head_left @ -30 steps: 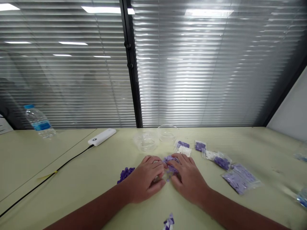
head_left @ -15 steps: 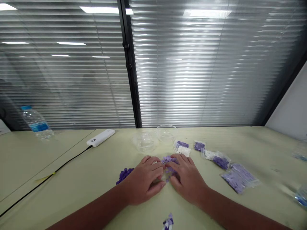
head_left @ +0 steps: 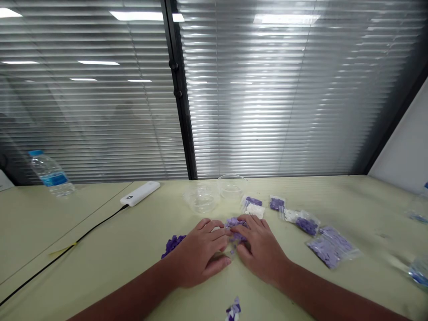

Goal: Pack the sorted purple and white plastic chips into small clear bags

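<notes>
Both hands, left hand (head_left: 200, 254) and right hand (head_left: 262, 249), lie side by side, fingertips pinching a small purple pile (head_left: 236, 224) on the table (head_left: 117, 249). Dark purple pieces (head_left: 172, 244) sit left; clear cups (head_left: 214, 196) stand farther off.

Two hands (head_left: 200, 256), two clear bowls (head_left: 201, 201), one water bottle (head_left: 50, 174)

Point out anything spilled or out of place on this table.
Loose purple pieces lie outside the bags: a pale heap under the fingertips of the left hand and right hand, a dark heap just left of the left hand, and a few strays at the near edge. The rest sit in clear bags to the right. Nothing looks damaged.
</notes>
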A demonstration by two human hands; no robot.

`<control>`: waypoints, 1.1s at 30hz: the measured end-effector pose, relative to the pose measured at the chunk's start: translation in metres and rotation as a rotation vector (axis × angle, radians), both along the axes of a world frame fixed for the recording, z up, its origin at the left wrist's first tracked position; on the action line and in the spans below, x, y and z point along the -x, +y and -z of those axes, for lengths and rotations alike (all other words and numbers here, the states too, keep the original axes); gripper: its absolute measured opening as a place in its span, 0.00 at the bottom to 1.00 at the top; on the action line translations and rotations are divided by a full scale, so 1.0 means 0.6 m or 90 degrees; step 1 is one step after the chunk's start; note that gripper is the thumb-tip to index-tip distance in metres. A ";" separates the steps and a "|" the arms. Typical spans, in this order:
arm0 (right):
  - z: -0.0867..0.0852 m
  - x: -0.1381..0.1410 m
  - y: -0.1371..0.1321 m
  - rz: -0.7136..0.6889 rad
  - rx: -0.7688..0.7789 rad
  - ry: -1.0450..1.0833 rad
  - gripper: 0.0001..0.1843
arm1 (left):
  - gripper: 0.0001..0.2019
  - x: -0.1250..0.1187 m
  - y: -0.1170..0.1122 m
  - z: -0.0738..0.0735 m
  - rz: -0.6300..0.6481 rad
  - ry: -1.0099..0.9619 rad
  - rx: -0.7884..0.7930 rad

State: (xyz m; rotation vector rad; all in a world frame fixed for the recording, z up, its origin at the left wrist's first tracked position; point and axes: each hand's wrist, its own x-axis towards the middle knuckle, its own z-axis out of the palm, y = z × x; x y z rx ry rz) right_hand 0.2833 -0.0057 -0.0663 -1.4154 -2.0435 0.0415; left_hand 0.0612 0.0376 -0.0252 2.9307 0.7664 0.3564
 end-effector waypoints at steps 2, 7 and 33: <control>-0.001 0.000 0.000 -0.001 0.001 0.002 0.20 | 0.11 -0.001 0.001 -0.002 0.004 -0.008 0.012; -0.003 0.002 -0.001 0.010 0.000 -0.014 0.21 | 0.09 -0.004 0.002 -0.008 0.002 -0.027 0.049; -0.004 0.003 -0.003 0.018 0.011 -0.013 0.22 | 0.06 -0.003 0.005 -0.007 -0.086 -0.084 0.156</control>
